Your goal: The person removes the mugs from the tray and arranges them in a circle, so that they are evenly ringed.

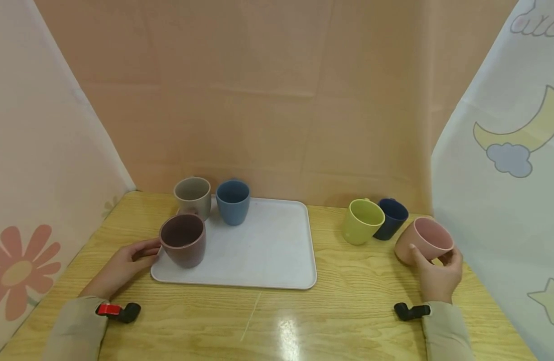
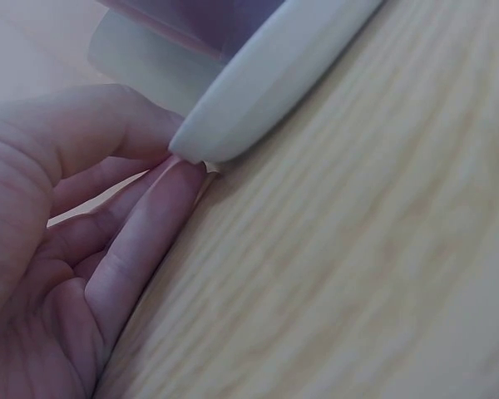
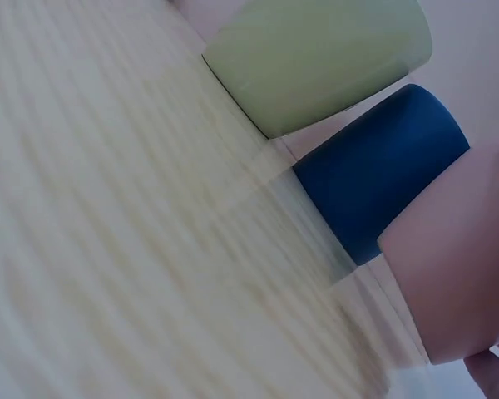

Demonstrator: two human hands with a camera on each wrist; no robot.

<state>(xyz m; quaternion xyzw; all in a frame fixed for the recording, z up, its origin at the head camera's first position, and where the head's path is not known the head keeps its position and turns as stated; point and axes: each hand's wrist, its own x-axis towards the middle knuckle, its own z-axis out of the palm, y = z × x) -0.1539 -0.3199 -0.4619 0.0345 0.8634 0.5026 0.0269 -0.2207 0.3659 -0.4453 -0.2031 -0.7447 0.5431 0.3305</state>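
Note:
At the left edge of a white tray, my left hand pinches the rim. Its fingertips close around the rim in the left wrist view, just beside a mauve mug standing on the tray. My right hand holds a pink mug by its handle side, with the thumb against the wall. The pink mug leans to the right, its mouth facing up and right. Beside it are a navy mug and a yellow-green mug, both upright on the table.
A grey-beige mug and a blue mug stand on the back left of the tray. The wooden table meets a tan backdrop behind. Patterned white sheets flank both sides.

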